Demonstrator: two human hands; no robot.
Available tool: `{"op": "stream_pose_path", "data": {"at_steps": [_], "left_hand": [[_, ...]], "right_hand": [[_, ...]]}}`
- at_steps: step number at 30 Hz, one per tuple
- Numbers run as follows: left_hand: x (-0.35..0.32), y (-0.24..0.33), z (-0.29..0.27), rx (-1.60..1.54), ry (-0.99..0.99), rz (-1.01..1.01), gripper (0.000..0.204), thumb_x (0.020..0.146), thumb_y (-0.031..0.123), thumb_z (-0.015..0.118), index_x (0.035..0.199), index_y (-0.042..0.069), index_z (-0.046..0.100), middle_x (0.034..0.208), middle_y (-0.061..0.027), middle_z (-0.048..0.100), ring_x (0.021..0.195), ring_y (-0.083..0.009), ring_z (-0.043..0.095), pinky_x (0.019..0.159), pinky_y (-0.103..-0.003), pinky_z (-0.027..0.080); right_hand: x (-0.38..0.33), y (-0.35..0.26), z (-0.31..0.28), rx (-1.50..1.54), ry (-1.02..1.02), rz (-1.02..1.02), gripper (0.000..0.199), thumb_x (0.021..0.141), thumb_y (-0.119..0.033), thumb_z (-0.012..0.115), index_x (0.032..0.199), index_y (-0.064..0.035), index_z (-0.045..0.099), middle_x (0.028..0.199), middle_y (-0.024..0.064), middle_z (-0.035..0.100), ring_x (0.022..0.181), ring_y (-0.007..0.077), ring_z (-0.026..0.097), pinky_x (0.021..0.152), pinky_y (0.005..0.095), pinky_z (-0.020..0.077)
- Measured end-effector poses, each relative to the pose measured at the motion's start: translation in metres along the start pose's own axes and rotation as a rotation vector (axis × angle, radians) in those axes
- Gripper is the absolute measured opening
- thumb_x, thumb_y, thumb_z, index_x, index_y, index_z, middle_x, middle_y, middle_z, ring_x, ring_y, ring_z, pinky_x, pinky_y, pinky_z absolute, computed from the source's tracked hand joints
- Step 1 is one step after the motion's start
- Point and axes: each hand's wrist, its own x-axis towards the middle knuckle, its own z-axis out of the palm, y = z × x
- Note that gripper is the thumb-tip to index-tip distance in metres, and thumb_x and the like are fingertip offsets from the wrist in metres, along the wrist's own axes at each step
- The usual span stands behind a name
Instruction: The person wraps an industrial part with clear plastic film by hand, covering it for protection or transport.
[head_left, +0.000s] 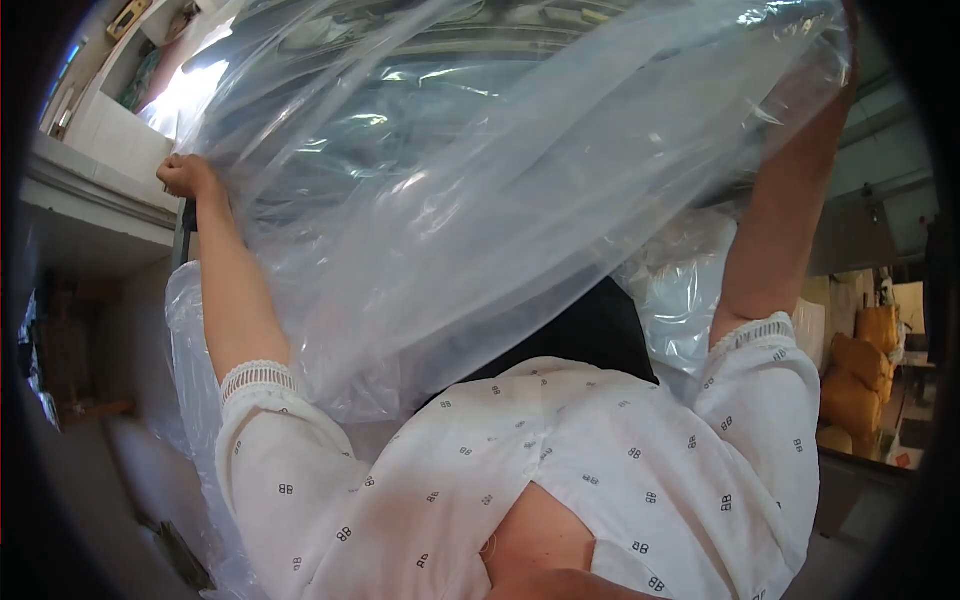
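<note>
A large clear plastic sheet (480,200) is spread in front of me, wrinkled and shiny, with folds running diagonally up to the right. My left hand (186,176) is raised at the far left, its fingers closed in a fist at the sheet's left edge. On the right, my bare forearm reaches up, partly behind the plastic. My right hand lies past the top right rim of the picture, so its grip does not show. More clear plastic (685,295) hangs below, near my right elbow, and another part falls beside my left arm.
Dark and metallic shapes show blurred through the sheet. At the left stands a white ledge (110,190), with shelves (130,60) holding small items above it. Yellow-brown wrapped bundles (860,370) are stacked at the right. A black surface (590,330) shows just below the sheet.
</note>
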Motion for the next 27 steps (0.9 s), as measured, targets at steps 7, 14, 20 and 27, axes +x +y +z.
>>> {"op": "stream_pose_path", "data": {"at_steps": [7, 14, 20, 27], "left_hand": [[0.073, -0.085, -0.020, 0.120, -0.010, 0.029, 0.024, 0.083, 0.022, 0.049, 0.093, 0.001, 0.056, 0.090, -0.0184, 0.060, 0.081, -0.0345, 0.058, 0.072, -0.044, 0.046], [0.018, -0.033, -0.011, 0.150, -0.066, 0.203, 0.027, 0.085, 0.024, 0.046, 0.096, 0.001, 0.056, 0.091, -0.0180, 0.060, 0.081, -0.0342, 0.059, 0.073, -0.043, 0.046], [-0.004, 0.006, -0.005, -0.038, -0.222, 0.148, 0.028, 0.087, 0.024, 0.042, 0.096, 0.000, 0.054, 0.095, -0.0175, 0.060, 0.087, -0.0350, 0.057, 0.075, -0.042, 0.045], [0.005, -0.020, 0.002, 0.146, -0.203, 0.152, 0.028, 0.089, 0.024, 0.041, 0.099, 0.001, 0.053, 0.097, -0.0181, 0.059, 0.088, -0.0350, 0.057, 0.078, -0.040, 0.043]], "right_hand": [[-0.079, 0.165, 0.279, -0.488, -0.018, -0.032, 0.021, 0.089, -0.025, 0.047, 0.097, -0.0077, 0.056, 0.087, 0.0038, 0.059, 0.081, 0.0173, 0.058, 0.072, 0.0314, 0.0488], [-0.049, 0.037, 0.134, -1.722, 0.122, -0.349, 0.029, 0.068, 0.004, 0.055, 0.096, -0.0051, 0.059, 0.091, 0.0088, 0.063, 0.084, 0.0234, 0.062, 0.076, 0.0318, 0.0509], [-0.019, -0.176, 0.108, -1.321, 1.166, -0.534, 0.039, 0.084, -0.036, 0.053, 0.113, -0.0116, 0.049, 0.098, 0.0120, 0.057, 0.089, 0.0246, 0.053, 0.080, 0.0377, 0.0416], [-0.129, 0.043, 0.181, -0.490, 0.407, 0.624, 0.051, 0.091, -0.039, 0.045, 0.132, -0.0101, 0.037, 0.130, 0.0040, 0.042, 0.118, 0.0173, 0.039, 0.101, 0.0380, 0.0302]]}}
